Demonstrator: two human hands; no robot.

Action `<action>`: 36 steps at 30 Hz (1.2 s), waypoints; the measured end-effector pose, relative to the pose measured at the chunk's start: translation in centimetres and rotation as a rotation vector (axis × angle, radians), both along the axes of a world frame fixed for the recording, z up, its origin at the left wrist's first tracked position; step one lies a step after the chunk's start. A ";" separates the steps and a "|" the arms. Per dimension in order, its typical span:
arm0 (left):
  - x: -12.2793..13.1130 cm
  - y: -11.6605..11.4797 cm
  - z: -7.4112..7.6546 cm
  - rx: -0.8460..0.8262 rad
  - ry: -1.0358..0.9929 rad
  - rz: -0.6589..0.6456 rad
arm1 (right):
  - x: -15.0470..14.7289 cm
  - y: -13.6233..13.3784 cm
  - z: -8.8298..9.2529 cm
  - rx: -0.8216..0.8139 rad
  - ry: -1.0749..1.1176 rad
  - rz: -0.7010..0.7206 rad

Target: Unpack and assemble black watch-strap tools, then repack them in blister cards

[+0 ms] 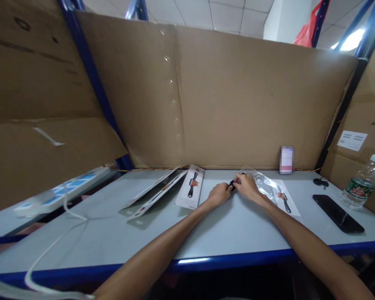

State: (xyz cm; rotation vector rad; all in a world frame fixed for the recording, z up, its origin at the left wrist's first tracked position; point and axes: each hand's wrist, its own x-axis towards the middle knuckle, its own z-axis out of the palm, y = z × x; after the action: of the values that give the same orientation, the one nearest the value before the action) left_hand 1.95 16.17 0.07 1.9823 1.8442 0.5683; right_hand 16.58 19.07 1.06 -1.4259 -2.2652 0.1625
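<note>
Left hand [220,194] closed on the left end of a slim black object [232,185]; right hand [246,187] has its fingers pinched on the other end. Both grips narrow, object mostly covered. It sits between the hands at the grey tabletop [118,233]; can't tell if touching. Clear plastic blister shell [261,181] and white printed card [286,201] just beside right hand. White flat pack with black-handled tool print [190,191] near left hand.
</note>
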 end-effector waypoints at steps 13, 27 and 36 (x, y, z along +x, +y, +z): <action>-2.2 -2.1 0.2 0.065 0.219 -0.158 | 1.2 -0.2 0.8 -0.086 -0.088 0.114; -3.2 0.0 -0.7 0.070 -0.132 -0.135 | 2.1 -0.6 1.9 -0.059 -0.294 0.122; -3.9 0.1 -0.2 0.231 -0.270 -0.059 | 1.3 -1.1 2.9 0.085 -0.158 -0.055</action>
State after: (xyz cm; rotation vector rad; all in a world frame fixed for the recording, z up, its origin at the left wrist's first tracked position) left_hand -1.93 16.31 -0.16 1.9771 1.6116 1.0161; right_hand 17.85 17.96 3.94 -1.5013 -2.3245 -0.0655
